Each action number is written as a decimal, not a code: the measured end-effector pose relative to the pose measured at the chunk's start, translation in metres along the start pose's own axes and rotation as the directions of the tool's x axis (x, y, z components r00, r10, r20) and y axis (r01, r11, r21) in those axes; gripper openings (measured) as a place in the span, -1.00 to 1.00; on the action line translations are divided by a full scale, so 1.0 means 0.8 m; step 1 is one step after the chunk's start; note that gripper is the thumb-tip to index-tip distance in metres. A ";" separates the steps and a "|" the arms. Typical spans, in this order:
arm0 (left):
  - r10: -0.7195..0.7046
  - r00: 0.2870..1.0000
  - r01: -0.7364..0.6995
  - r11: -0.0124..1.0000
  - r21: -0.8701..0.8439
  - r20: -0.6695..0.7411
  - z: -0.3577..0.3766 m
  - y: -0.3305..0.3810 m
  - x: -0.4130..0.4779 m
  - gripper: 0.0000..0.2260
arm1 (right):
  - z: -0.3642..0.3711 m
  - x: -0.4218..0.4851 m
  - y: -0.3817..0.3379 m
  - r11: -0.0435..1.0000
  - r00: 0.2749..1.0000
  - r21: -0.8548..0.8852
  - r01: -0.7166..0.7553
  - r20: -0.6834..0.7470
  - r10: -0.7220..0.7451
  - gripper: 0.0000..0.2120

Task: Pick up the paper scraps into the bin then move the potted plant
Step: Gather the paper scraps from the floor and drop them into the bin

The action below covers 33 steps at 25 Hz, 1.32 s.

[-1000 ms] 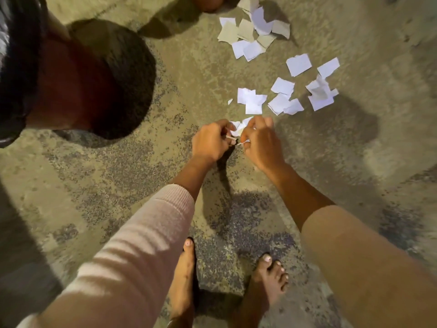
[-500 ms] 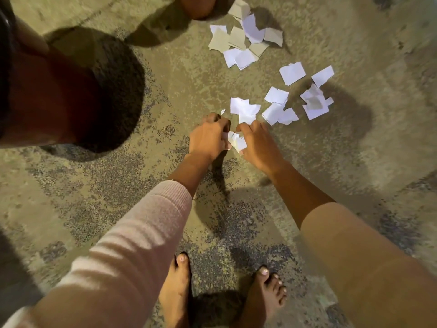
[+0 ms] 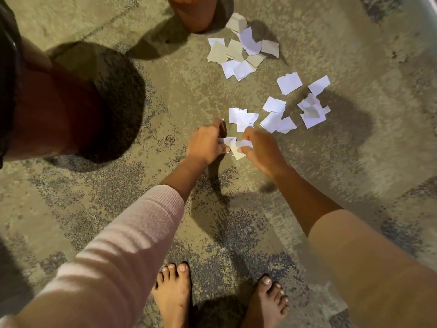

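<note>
Terracotta pot (image 3: pixel 195 13) beside far paper scraps (image 3: pixel 243 50).

Mottled, perhaps concrete floor (image 3: pixel 118 197) under warm light, hard dark shadows.

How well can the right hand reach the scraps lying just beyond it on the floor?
Probably well. The right hand is next to the nearest scraps, with only bare floor between them. However, its fingers already pinch some paper pieces together with the left hand, so its grip is partly occupied.

paper scraps (image 3: pixel 246 119) on floor (image 3: pixel 354 162), pot (image 3: pixel 196 13) behind them, bin (image 3: pixel 54 110) left
</note>
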<state>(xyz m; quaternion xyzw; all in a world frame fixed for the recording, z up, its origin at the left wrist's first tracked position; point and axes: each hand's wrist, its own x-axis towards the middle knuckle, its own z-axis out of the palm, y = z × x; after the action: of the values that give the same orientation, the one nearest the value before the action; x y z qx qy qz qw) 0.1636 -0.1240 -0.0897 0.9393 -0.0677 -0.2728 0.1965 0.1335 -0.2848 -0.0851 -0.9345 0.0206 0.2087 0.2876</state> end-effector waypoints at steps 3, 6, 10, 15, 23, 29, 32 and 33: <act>-0.010 1.000 0.011 0.999 -0.046 0.006 -0.004 0.006 0.008 -0.34 | -0.009 0.029 -0.014 1.000 0.995 0.014 -0.019 -0.102 0.020 -0.46; -0.048 0.998 0.045 0.997 -0.062 -0.046 -0.011 0.005 0.022 -0.40 | -0.011 0.059 -0.018 0.972 0.995 -0.219 -0.085 0.040 0.096 -0.25; -0.073 0.994 0.075 0.997 0.029 -0.086 -0.016 0.000 0.029 -0.57 | -0.008 0.073 -0.016 0.954 0.994 -0.294 -0.062 0.065 0.085 -0.51; -0.113 0.987 0.112 0.993 -0.023 -0.116 -0.014 0.002 0.031 -0.69 | -0.006 0.074 -0.008 0.961 0.995 -0.264 -0.078 0.035 0.091 -0.58; 0.057 0.996 -0.049 0.994 0.100 -0.076 -0.024 0.004 0.036 -0.67 | -0.004 0.026 0.000 0.995 0.993 -0.098 0.008 0.120 0.004 -0.63; 0.034 0.999 -0.031 0.986 0.161 -0.016 -0.029 0.010 0.044 -0.75 | 0.019 0.008 0.003 0.960 0.997 -0.279 0.036 0.082 -0.013 -0.68; 0.018 1.000 -0.022 0.976 0.216 0.020 -0.029 0.011 0.044 -0.73 | 0.022 0.007 0.005 0.971 0.996 -0.238 -0.001 0.090 0.024 -0.76; 0.021 0.999 -0.027 0.975 0.219 0.028 -0.028 0.012 0.042 -0.74 | 0.021 0.005 0.007 0.974 0.996 -0.228 -0.009 0.084 0.029 -0.78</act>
<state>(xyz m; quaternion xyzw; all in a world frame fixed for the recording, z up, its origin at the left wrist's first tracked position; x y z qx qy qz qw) 0.2033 -0.1331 -0.0849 0.9509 -0.1113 -0.2732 0.0940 0.1300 -0.2796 -0.1024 -0.9511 -0.0069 0.2529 0.1775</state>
